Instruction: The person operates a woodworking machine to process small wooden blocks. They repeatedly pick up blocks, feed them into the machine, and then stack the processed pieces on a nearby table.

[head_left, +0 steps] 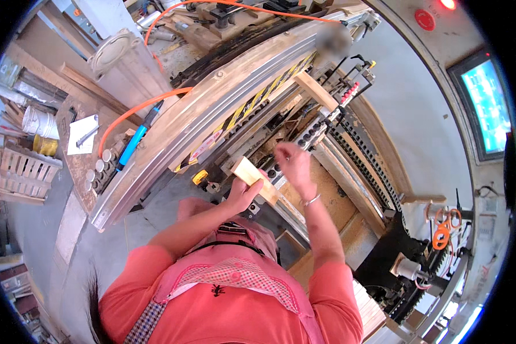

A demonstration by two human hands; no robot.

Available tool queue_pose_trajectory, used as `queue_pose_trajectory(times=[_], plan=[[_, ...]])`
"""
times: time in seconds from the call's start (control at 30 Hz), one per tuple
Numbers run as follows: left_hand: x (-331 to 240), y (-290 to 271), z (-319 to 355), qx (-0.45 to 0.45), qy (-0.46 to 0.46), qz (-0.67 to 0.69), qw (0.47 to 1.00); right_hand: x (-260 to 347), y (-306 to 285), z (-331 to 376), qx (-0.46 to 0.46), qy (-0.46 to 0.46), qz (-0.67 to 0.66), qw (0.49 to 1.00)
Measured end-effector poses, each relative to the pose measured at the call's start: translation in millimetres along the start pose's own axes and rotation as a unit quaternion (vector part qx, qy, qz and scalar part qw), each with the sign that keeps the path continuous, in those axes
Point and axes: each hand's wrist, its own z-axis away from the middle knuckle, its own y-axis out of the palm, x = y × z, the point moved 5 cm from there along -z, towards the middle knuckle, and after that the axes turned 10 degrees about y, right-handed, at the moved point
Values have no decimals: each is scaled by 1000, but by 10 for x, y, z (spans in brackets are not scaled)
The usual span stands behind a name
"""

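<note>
My left hand (244, 194) is closed around a short, pale wooden block (251, 173), which it holds tilted in front of my apron. Just right of the block, my right hand (294, 166) is raised over the machine bed, its fingers curled together. Whatever those fingers may hold is too small to make out. Under both hands runs a rail with a row of round black fittings (309, 135). Farther off, another wooden piece (316, 92) lies across the machine near some red-tipped fittings (350, 93).
A long wooden beam (172, 135) with yellow-black striped tape (258, 103) crosses on the left, carrying a blue air gun (133, 148) and an orange hose (126, 114). Sawdust covers a board (332, 192) in the machine. A lit screen (486, 106) and black chain (378, 166) stand right.
</note>
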Motion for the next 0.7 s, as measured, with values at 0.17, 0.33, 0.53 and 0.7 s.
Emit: queue_pose_trajectory(times=[0.17, 0.33, 0.53, 0.7], plan=[[5, -18, 30, -35, -16, 49, 998, 107, 179, 725, 62, 148, -87, 983], [85, -42, 47, -9, -27, 51, 998, 383, 163, 1082, 67, 172, -45, 982], [-33, -8, 11, 20, 4, -32, 999, 312, 283, 1158, 13, 134, 64, 989], [-16, 17, 19, 27, 12, -52, 998, 206, 189, 1135, -16, 134, 40, 990]])
